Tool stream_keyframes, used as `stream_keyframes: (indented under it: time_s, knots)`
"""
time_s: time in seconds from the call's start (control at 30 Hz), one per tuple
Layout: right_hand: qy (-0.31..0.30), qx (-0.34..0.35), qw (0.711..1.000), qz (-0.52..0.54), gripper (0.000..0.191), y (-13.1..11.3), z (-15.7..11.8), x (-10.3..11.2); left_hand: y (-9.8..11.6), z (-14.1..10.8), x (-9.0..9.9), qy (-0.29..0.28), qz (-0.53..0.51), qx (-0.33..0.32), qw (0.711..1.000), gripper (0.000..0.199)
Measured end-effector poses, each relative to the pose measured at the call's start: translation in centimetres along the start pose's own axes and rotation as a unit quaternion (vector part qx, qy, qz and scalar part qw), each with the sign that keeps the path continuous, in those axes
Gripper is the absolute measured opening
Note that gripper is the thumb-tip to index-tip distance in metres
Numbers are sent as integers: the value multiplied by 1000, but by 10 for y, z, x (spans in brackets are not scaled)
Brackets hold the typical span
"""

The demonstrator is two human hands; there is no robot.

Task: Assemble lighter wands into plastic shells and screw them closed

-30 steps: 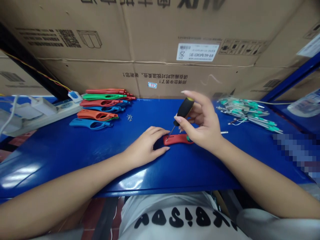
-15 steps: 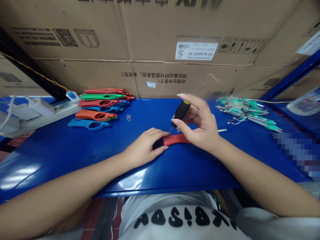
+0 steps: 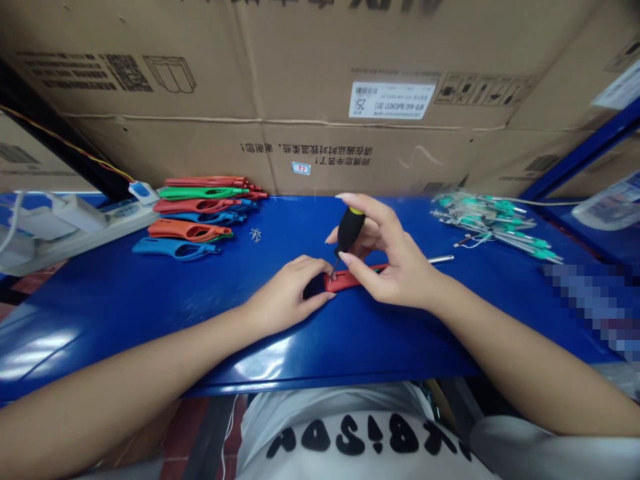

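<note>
Red casing [image 3: 345, 280] lies, as I watch through the head view, on the blue tabletop [image 3: 190, 293], midway between front and back edges. My left hand [image 3: 287, 293] has thumb and fingers narrowed on its left end; my right hand [image 3: 395, 260] grips a black screwdriver [image 3: 350, 229], tip at that end. By the back edge stands a cardboard box [image 3: 200, 140], contents hidden; past the back right corner, I can't tell what a clear plastic container [image 3: 607, 200] holds.

Glossy tabletop [image 3: 165, 293], matt cardboard [image 3: 300, 80], smooth plastic casing [image 3: 345, 280]

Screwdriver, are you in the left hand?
No, the right hand holds the black-handled screwdriver.
</note>
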State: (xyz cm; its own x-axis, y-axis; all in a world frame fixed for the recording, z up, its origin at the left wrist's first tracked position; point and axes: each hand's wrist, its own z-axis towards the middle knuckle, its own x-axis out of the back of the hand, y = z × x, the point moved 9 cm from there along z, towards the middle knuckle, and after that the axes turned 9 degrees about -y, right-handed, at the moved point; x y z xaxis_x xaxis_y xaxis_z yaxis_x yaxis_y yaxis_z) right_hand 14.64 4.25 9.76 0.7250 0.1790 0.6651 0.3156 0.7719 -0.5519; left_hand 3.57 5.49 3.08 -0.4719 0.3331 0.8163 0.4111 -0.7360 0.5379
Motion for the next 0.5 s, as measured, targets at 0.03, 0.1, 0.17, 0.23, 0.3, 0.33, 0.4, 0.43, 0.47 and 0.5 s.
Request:
stream_keyframes:
  time_s: [0.03,0.1,0.17,0.23,0.3,0.33,0.4,0.43,0.47,0.5]
  knots:
    - [-1,1,1000,-2,66,-1,0,0,0,0,0,0,-2,-2,1000,20]
    - [-1,1,1000,-12,67,-2,0,1,1,0,0,-1,-7,-7,1000,20]
    - [-2,3,1000,-26,68,-3,-1,0,3,1,0,-8,-9,-12,1000,16]
    - [-2,12,999,-43,69,-6,-2,0,4,1,-1,-15,-9,-15,1000,11]
    - [-1,24,998,-63,71,-9,-3,-1,5,2,-1,-16,-8,-17,1000,8]
    - [0,30,997,-75,71,-11,-3,-2,5,1,0,-12,-7,-17,1000,9]
    - [1,38,994,-101,70,-12,-4,-2,4,1,0,-3,-3,-18,1000,11]
    - [1,38,993,-114,70,-11,-4,-3,4,1,0,1,1,-18,1000,13]
    - [3,36,991,-128,69,-10,-4,-3,3,0,0,3,4,-19,1000,14]
    - [8,35,989,-141,68,-9,-4,-2,2,0,0,4,6,-18,1000,16]
